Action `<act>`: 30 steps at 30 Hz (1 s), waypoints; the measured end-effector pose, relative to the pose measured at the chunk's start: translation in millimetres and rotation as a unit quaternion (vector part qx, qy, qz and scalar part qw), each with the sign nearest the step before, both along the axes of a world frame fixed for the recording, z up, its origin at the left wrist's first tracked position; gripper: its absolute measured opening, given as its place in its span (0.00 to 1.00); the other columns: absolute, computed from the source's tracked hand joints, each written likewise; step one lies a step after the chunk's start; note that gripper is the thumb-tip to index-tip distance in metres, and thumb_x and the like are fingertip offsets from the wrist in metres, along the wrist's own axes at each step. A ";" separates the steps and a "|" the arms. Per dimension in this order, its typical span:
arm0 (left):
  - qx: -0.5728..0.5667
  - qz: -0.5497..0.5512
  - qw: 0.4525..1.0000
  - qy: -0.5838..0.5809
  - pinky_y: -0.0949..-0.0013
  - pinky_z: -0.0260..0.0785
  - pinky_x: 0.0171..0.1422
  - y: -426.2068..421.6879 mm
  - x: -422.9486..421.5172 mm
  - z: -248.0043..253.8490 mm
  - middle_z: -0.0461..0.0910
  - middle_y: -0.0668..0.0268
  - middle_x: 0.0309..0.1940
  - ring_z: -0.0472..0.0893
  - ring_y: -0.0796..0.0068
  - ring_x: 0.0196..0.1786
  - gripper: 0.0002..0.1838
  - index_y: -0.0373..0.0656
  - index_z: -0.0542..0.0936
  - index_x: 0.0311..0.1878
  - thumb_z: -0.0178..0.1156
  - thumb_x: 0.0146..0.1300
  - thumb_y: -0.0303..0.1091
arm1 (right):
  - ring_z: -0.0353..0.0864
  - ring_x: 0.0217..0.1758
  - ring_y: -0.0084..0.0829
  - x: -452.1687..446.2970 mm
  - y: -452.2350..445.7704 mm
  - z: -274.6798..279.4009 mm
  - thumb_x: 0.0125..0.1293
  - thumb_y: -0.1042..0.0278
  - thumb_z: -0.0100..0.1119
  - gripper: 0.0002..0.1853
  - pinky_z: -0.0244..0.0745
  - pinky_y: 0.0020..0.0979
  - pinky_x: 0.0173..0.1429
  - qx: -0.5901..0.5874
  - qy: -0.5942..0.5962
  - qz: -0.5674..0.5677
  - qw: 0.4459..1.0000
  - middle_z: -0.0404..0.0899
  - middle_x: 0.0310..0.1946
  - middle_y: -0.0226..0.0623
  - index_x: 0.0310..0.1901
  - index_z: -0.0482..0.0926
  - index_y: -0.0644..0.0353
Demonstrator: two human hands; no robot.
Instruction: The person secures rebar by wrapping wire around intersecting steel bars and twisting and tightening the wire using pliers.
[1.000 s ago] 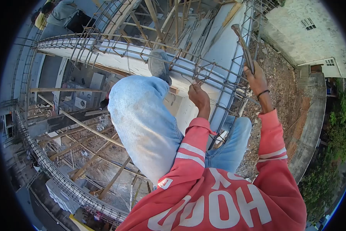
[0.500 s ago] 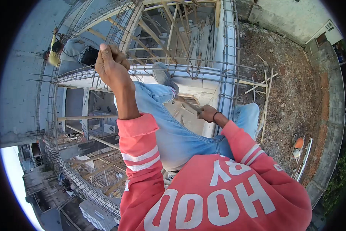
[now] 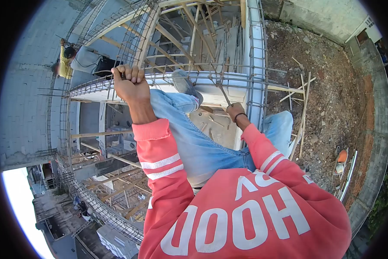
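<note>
My right hand (image 3: 235, 112) is closed around a long dark metal tool (image 3: 224, 94) that looks like pincers. The tool's far end meets the rebar cage (image 3: 198, 77) lying along the white block wall. On the left, my left hand (image 3: 131, 88) is raised with its fingers curled over, near the same cage. What those fingers hold, if anything, is hidden. I straddle the wall in blue jeans, and one grey shoe (image 3: 186, 84) rests against the cage.
Another person (image 3: 65, 62) in yellow works at the upper-left wall beside further rebar. Wooden props (image 3: 174, 39) stand in the deep rooms below. Rubble ground (image 3: 323, 95) lies far down on the right, with a wheelbarrow (image 3: 341, 162) and loose poles (image 3: 305, 112).
My right hand has moved up, bringing the tool from low between my legs to the rebar cage. My left hand has turned and shifted slightly down, its fingers now curled forward.
</note>
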State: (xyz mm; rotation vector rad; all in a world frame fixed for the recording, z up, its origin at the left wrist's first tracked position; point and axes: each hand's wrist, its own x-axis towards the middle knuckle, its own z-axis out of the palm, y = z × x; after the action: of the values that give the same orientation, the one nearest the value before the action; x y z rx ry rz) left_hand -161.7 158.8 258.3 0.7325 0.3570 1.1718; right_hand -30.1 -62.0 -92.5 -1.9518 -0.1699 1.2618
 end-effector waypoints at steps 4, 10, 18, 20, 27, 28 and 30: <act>-0.011 -0.020 0.999 -0.035 0.74 0.51 0.23 11.2 -5.1 -6.3 0.58 0.73 0.18 0.54 0.80 0.20 0.21 0.46 0.67 0.28 0.39 0.79 0.45 | 0.83 0.25 0.42 -38.6 8.6 71.8 0.63 0.66 0.52 0.14 0.76 0.42 0.28 -0.005 -0.193 0.076 0.978 0.81 0.26 0.53 0.38 0.79 0.71; -0.017 -0.005 0.999 -0.027 0.75 0.51 0.23 8.3 -3.1 -2.9 0.58 0.73 0.19 0.54 0.79 0.21 0.21 0.46 0.67 0.28 0.38 0.79 0.45 | 0.82 0.25 0.41 -27.3 2.9 60.9 0.61 0.67 0.54 0.13 0.75 0.41 0.29 0.002 -0.160 0.049 0.986 0.81 0.27 0.52 0.37 0.79 0.71; -0.013 -0.018 0.999 -0.036 0.75 0.52 0.24 7.6 -5.4 -6.7 0.59 0.73 0.20 0.55 0.81 0.21 0.20 0.46 0.67 0.30 0.40 0.79 0.44 | 0.77 0.21 0.34 -20.8 -23.9 64.1 0.60 0.66 0.59 0.16 0.71 0.36 0.25 -0.012 -0.095 0.091 0.991 0.75 0.24 0.42 0.45 0.80 0.70; -0.021 0.008 0.999 -0.025 0.75 0.52 0.24 -4.4 -4.4 -7.0 0.59 0.74 0.20 0.55 0.81 0.21 0.20 0.46 0.67 0.30 0.40 0.79 0.44 | 0.72 0.18 0.24 -14.0 -44.2 111.1 0.61 0.65 0.60 0.17 0.66 0.31 0.21 0.024 -0.012 0.172 0.985 0.69 0.18 0.29 0.48 0.78 0.67; -0.091 0.133 0.968 0.194 0.68 0.61 0.27 -134.1 91.3 -135.9 0.68 0.67 0.19 0.67 0.73 0.21 0.21 0.44 0.67 0.27 0.43 0.77 0.43 | 0.84 0.41 0.46 134.8 -7.3 275.3 0.60 0.72 0.62 0.27 0.78 0.42 0.47 0.110 -0.415 0.339 0.837 0.83 0.41 0.47 0.63 0.72 0.48; -0.017 0.159 0.926 0.343 0.63 0.66 0.36 -151.1 108.6 -190.7 0.72 0.60 0.26 0.72 0.67 0.29 0.21 0.39 0.71 0.28 0.44 0.76 0.42 | 0.85 0.41 0.45 152.3 15.7 286.6 0.61 0.74 0.60 0.27 0.78 0.42 0.48 0.058 -0.501 0.345 0.792 0.84 0.45 0.45 0.63 0.71 0.47; 0.038 0.180 0.858 0.479 0.58 0.70 0.44 -175.2 120.8 -255.3 0.76 0.54 0.33 0.76 0.61 0.37 0.21 0.35 0.75 0.30 0.44 0.76 0.40 | 0.81 0.53 0.48 197.3 65.4 282.6 0.60 0.73 0.59 0.27 0.76 0.44 0.56 -0.035 -0.554 0.437 0.708 0.82 0.52 0.45 0.62 0.74 0.45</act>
State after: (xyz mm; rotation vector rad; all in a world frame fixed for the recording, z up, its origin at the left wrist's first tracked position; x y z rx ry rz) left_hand -40.9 -16.5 3.0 1.3413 1.3368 1.0893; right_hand 167.3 3.4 190.2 -2.5317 -1.8415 0.3171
